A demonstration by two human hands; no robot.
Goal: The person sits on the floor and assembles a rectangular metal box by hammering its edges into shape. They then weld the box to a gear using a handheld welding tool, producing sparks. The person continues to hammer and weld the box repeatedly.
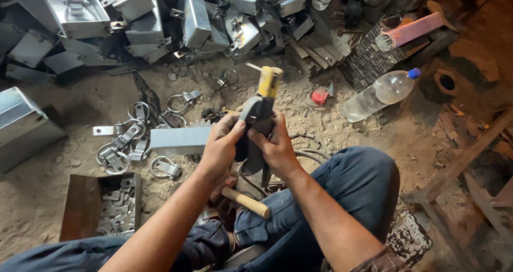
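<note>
Both my hands grip a dark welding electrode holder point(260, 111) with a yellow head point(269, 80), held upright in front of me. My left hand point(223, 146) wraps its left side, thumb pressed on the dark body. My right hand point(278, 148) clasps its right side. A short thin rod sticks out of the yellow head to the upper left. Below my hands a wooden hammer handle point(247, 202) lies across my lap. A flat grey metal bar point(179, 140) lies on the ground just left of my left hand.
Metal ring clamps point(124, 144) are scattered on the sandy ground at left. A rusty tray point(96, 205) holds small metal parts. Grey metal boxes point(160, 21) are piled at the back. A plastic bottle point(380, 93) and a red cap-like piece point(319, 96) lie at right.
</note>
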